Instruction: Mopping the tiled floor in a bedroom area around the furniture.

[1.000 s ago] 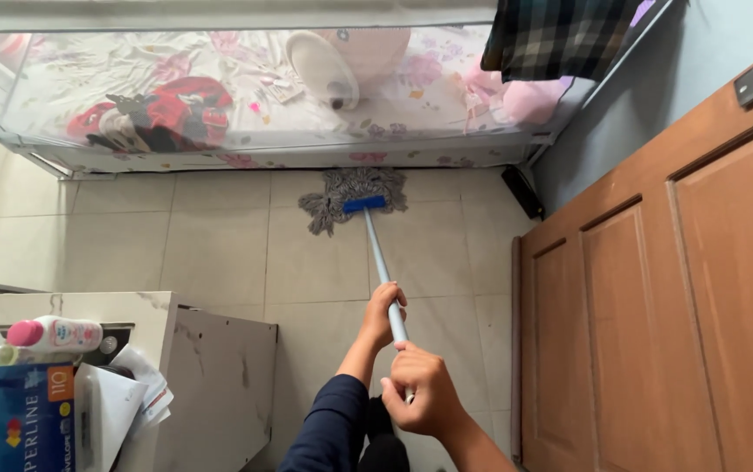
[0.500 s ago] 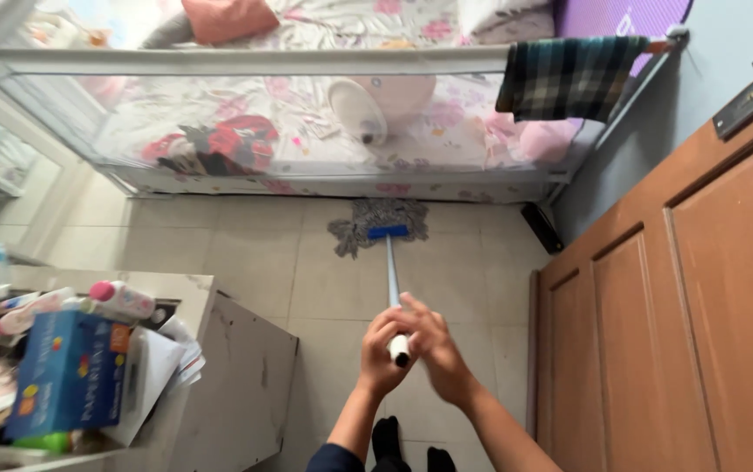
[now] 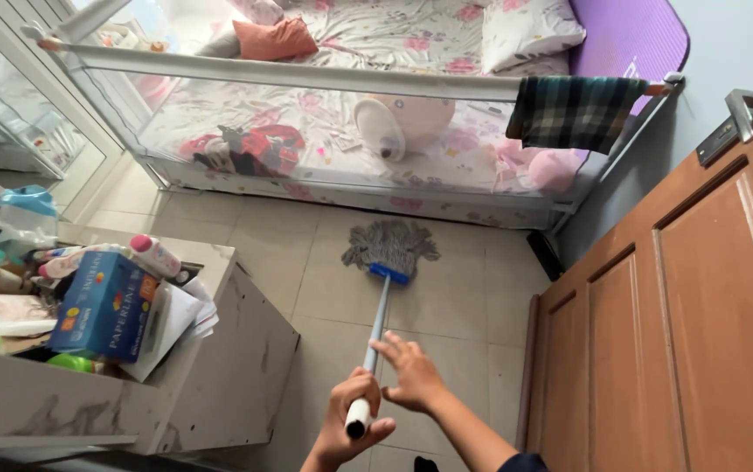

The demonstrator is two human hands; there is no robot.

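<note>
Mopping the tiled floor (image 3: 245, 253): left hand (image 3: 350, 426) gripping the mop handle (image 3: 374, 336) top, right hand (image 3: 411, 378) open-fingered beside it. Mop head (image 3: 391, 245) sitting near the bed rail (image 3: 306, 77). Right hand probably needs regripping.

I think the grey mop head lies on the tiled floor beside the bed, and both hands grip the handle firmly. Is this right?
Not quite. In the head view only the left hand grips the handle; the right hand is open beside it. The grey mop head does lie on the tiled floor beside the bed.
</note>
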